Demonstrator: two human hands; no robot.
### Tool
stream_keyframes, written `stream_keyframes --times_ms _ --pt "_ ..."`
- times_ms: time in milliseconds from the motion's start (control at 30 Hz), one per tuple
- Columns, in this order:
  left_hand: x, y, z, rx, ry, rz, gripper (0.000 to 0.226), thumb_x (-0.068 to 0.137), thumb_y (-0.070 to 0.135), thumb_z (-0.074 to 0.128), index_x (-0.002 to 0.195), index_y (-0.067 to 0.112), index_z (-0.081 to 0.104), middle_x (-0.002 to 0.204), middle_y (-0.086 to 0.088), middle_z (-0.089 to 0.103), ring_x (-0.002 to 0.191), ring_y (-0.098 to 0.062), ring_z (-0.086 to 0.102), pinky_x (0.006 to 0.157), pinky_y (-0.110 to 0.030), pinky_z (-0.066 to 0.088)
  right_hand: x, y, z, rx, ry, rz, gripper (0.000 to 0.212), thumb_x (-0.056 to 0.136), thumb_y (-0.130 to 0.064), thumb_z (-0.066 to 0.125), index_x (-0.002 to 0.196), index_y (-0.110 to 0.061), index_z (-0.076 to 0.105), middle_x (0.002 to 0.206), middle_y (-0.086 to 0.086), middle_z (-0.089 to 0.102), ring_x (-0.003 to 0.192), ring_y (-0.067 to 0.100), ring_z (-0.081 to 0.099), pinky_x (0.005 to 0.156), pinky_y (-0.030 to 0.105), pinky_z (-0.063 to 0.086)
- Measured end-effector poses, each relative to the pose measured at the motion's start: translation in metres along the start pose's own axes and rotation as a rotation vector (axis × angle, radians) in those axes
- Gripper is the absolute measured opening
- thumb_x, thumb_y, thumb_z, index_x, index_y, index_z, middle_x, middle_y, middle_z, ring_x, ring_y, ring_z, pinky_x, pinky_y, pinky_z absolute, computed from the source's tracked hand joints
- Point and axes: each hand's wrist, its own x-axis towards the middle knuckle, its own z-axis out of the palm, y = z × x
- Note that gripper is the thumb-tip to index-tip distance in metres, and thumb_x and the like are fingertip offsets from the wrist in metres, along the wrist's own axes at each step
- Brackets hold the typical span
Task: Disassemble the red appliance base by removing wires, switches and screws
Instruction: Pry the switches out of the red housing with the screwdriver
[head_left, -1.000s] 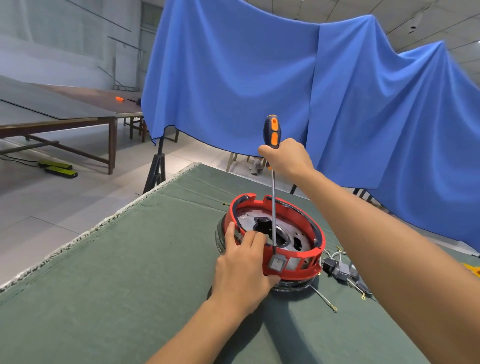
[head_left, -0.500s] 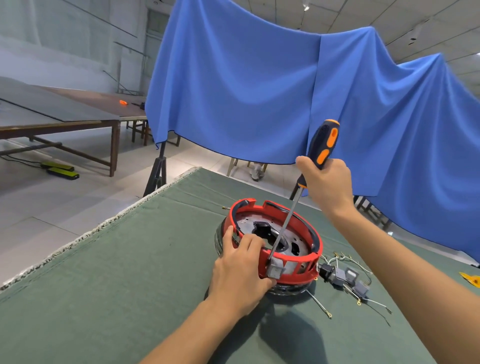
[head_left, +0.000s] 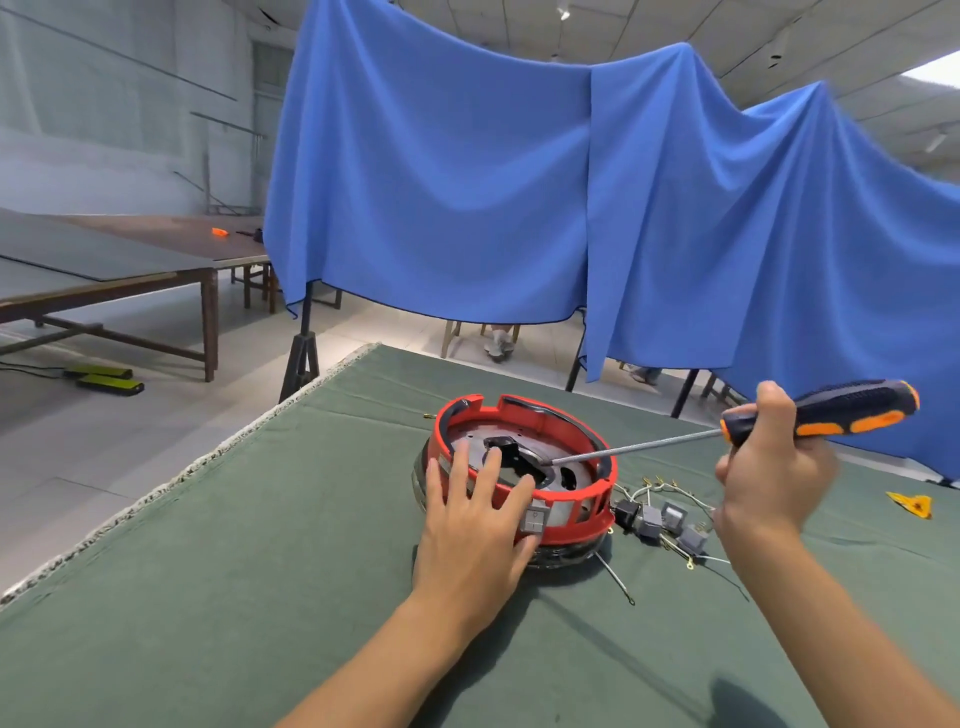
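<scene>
Left hand (head_left: 475, 535) splayed; right hand (head_left: 774, 470) fisted

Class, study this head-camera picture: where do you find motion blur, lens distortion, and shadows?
Head view: the right hand holding the screwdriver is motion-blurred, while the left hand on the red base is sharper; wide-angle distortion bows the blue cloth; soft arm shadows fall on the green table cover.

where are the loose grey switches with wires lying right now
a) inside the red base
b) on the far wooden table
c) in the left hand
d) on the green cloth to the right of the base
d: the grey switches lie on the green cloth, right of the red base.
</scene>
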Motion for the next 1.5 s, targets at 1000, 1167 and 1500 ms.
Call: stream_keyframes --times_ms 1000,1167,1500 --pt "-0.01 0.029 -0.014 -0.732 0.403 0.097 0.036 0.078 0.006 0.07 0.112 -0.004 0.062 0.111 -0.007 0.064 0.109 -0.01 0.057 0.095 -0.021 0.045 -0.091 0.03 -0.037 -0.069 -0.776 0.045 0.031 0.07 -0.02 0.078 0.091 -0.011 0.057 0.07 -0.008 0.06 0.063 0.017 0.058 0.053 0.047 0.056" --pt "-0.008 0.026 -0.011 -0.718 0.306 0.144 0.041 0.079 0.004 0.067 0.119 -0.001 0.06 0.124 -0.006 0.061 0.121 -0.015 0.054 0.103 -0.028 0.042 -0.088 0.028 -0.037 -0.057 -0.73 0.089 0.032 0.072 0.003 0.077 0.086 -0.006 0.05 0.075 0.026 0.049 0.064 0.022 0.052 0.058 0.051 0.053" --pt "-0.005 0.003 0.008 -0.172 -0.039 -0.034 0.059 0.077 0.025 0.074 0.131 0.01 0.053 0.139 -0.009 0.049 0.136 -0.03 0.036 0.114 -0.046 0.022 -0.012 0.085 -0.079 -0.924 -0.461 -0.299 0.042 0.066 0.002 0.076 0.096 -0.019 0.055 0.072 0.013 0.065 0.067 0.041 0.056 0.06 0.039 0.044"
